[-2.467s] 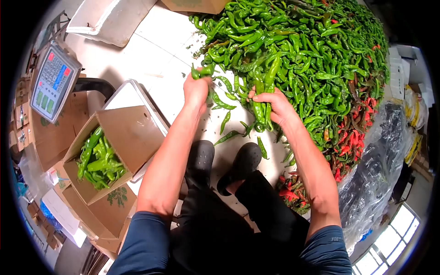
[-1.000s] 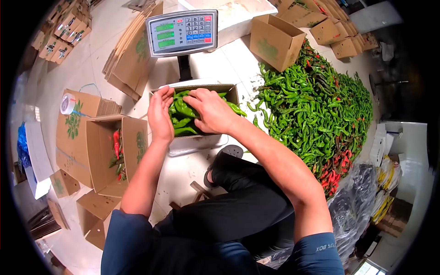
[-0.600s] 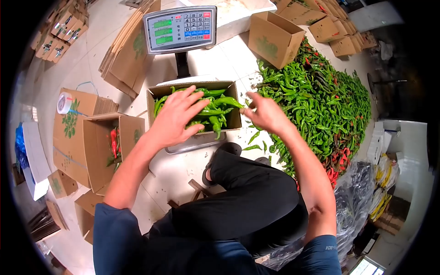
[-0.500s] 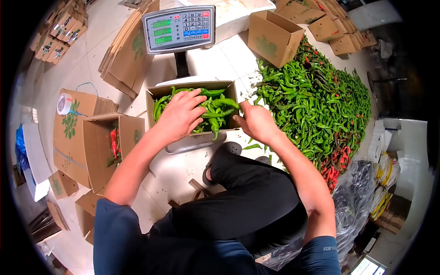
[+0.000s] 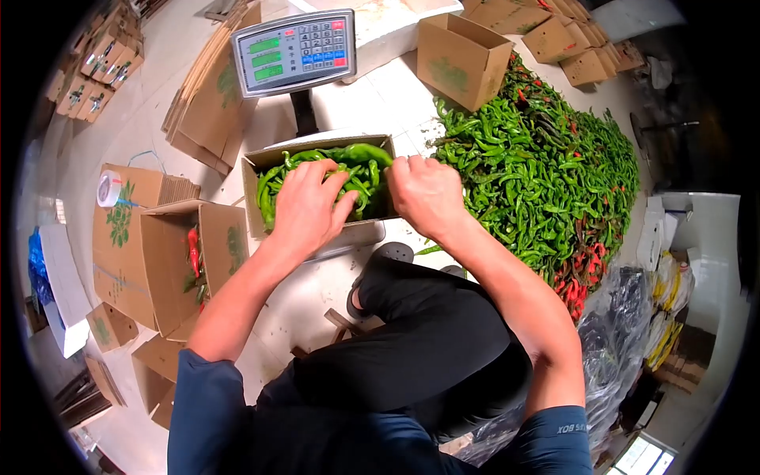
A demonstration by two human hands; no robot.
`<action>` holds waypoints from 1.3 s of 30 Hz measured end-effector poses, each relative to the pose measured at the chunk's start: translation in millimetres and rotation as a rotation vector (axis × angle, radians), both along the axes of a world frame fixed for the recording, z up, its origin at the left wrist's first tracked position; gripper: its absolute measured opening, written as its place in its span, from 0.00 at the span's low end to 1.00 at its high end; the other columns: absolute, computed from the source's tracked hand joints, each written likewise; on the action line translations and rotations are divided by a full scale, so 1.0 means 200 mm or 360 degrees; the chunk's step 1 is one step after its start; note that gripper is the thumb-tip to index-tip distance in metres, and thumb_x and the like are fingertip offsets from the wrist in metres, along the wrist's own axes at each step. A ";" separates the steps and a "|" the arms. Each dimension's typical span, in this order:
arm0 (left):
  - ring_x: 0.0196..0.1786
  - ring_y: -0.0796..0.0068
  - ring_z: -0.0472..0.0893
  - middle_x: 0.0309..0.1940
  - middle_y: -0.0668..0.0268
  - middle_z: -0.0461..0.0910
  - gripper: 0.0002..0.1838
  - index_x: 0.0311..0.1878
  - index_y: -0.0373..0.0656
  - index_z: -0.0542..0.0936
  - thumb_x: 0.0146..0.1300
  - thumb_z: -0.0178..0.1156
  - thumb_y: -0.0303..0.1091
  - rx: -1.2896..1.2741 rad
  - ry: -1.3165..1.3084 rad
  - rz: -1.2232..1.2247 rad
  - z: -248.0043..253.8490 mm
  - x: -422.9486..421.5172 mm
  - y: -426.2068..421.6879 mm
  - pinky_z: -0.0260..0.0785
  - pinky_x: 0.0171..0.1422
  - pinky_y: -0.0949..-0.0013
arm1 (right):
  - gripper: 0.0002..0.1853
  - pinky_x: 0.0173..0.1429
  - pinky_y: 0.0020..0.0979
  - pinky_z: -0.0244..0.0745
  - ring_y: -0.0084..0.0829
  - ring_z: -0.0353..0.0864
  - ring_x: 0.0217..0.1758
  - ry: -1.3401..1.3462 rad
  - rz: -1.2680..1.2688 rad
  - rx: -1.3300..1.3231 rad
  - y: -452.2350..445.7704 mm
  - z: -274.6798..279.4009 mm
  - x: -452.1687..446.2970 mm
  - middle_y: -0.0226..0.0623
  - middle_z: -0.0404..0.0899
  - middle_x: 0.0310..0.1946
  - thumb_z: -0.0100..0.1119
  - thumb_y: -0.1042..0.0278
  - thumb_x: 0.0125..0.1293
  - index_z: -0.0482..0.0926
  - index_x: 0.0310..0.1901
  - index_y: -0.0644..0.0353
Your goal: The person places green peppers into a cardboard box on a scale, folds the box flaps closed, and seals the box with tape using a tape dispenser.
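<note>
A cardboard box (image 5: 252, 198) filled with green chili peppers (image 5: 273, 186) stands on the platform of a weighing scale (image 5: 294, 54). My left hand (image 5: 307, 207) reaches over the near wall of the box, thumb and fingers apart, fingertips on the peppers. At the box's right end, my right hand (image 5: 427, 194) is closed, fingers curled in. A large green chili pepper (image 5: 368, 152) runs along the top of the pile, its end in the fingers of that hand.
A big heap of green peppers (image 5: 538, 166), some red, covers the floor at right. An upright carton (image 5: 463, 63) stands behind it. At left are an open carton holding red peppers (image 5: 194, 252), a tape roll (image 5: 109, 190) and flattened cartons (image 5: 207, 103).
My right hand has moved left and curled closed at the box's end. The pepper beside it now lies farther back along the pile. My left hand's fingers are more bent, its thumb lower.
</note>
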State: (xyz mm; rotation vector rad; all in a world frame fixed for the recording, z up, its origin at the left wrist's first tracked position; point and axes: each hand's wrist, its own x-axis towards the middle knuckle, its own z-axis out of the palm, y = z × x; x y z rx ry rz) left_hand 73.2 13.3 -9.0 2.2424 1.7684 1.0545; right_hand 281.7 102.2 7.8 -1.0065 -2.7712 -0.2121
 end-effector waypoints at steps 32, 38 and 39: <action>0.71 0.53 0.75 0.58 0.58 0.84 0.20 0.54 0.38 0.85 0.56 0.63 0.21 -0.0612 0.0216 -0.1274 -0.09 -0.22 0.13 0.72 0.72 0.54 | 0.05 0.47 0.50 0.77 0.51 0.82 0.38 0.0359 0.0492 -0.0829 0.04 0.03 0.03 0.45 0.81 0.29 0.65 0.69 0.61 0.82 0.33 0.59; 0.55 0.55 0.84 0.49 0.57 0.86 0.11 0.51 0.38 0.86 0.68 0.66 0.31 -0.0428 -0.0251 -0.0735 0.14 -0.15 -0.13 0.75 0.61 0.56 | 0.07 0.46 0.42 0.81 0.49 0.86 0.41 0.0777 -0.0038 -0.0725 0.06 0.19 0.28 0.46 0.84 0.35 0.65 0.74 0.66 0.84 0.45 0.62; 0.51 0.56 0.84 0.46 0.58 0.87 0.11 0.50 0.38 0.86 0.67 0.66 0.31 -0.0517 -0.0332 -0.0694 0.15 -0.15 -0.21 0.76 0.58 0.56 | 0.08 0.46 0.42 0.82 0.49 0.86 0.41 0.0730 -0.0108 -0.0720 0.06 0.20 0.36 0.46 0.84 0.36 0.65 0.74 0.67 0.83 0.46 0.62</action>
